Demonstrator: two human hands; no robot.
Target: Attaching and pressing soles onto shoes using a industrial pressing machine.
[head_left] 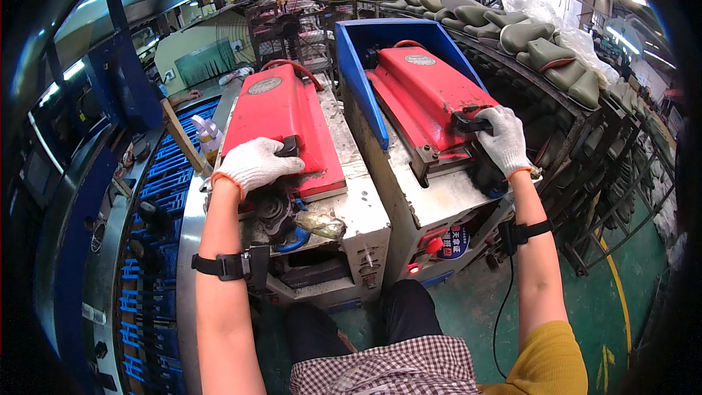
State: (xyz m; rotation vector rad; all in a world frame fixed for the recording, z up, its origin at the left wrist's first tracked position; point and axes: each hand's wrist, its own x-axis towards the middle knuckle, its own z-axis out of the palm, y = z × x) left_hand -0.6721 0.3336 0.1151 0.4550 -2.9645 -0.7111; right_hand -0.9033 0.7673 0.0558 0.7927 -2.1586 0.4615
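Two red machine covers sit side by side before me, a left cover (274,113) and a right cover (431,84). My left hand (257,164), in a white knit glove, is closed around a black handle (290,147) at the near end of the left cover. On the right cover, my gloved right hand (504,136) grips the right end of another black handle (468,121). Both covers lie down on their pale, worn machine bodies. Below my left hand are a dark round knob (273,209) and a crumpled, dirty wrapped bundle (320,224).
A blue guard (363,77) surrounds the right cover's far end. Olive-green shoe-shaped pieces (545,51) fill a rack on the right. A conveyor with blue slats (172,164) runs along the left, with a whitish bottle (205,132) beside it. A red light (414,268) glows on the right machine's front.
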